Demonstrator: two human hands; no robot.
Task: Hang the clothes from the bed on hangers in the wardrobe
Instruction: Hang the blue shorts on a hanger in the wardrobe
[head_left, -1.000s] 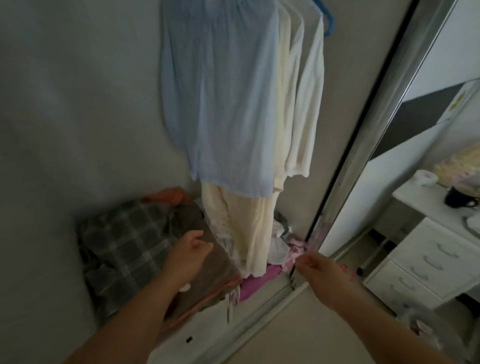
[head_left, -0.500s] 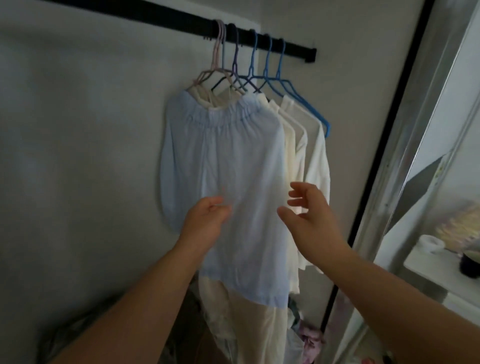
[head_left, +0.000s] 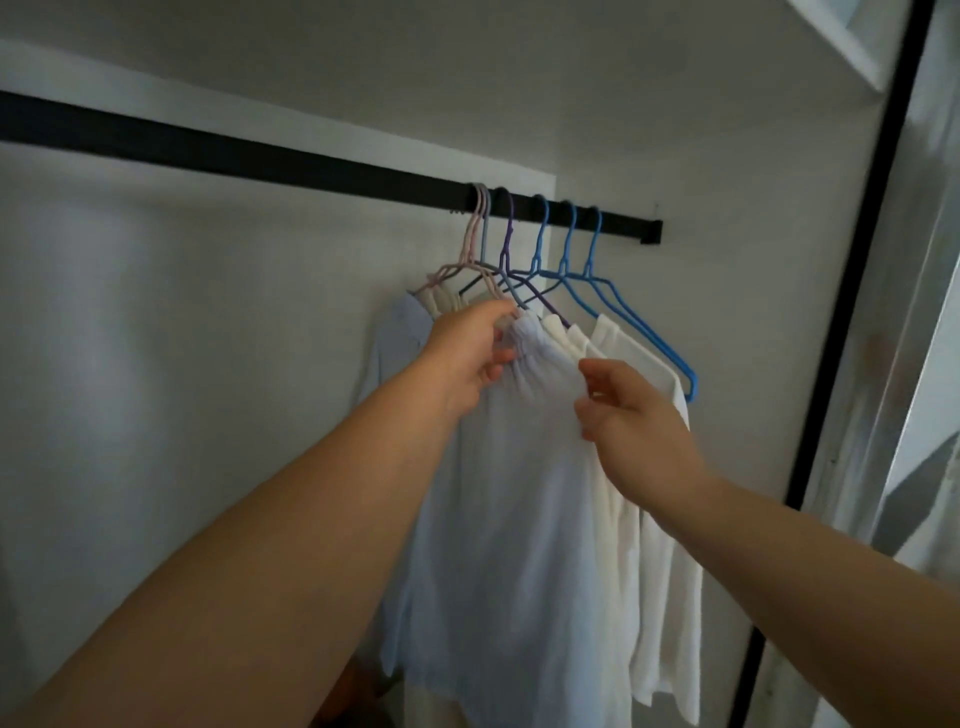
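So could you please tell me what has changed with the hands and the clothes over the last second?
Both hands rose from low near the wardrobe floor to the top of the hanging clothes. The left hand now grips the gathered top of the pale blue garment, and the right hand pinches it at the other side. The hangers remain on the black rail, and the white garments hang as before.

two hands (head_left: 467, 358), three blue hangers (head_left: 613, 306) (one purple (head_left: 506, 249))

two bare forearms, no sleeves, hands (head_left: 467, 353) unadorned
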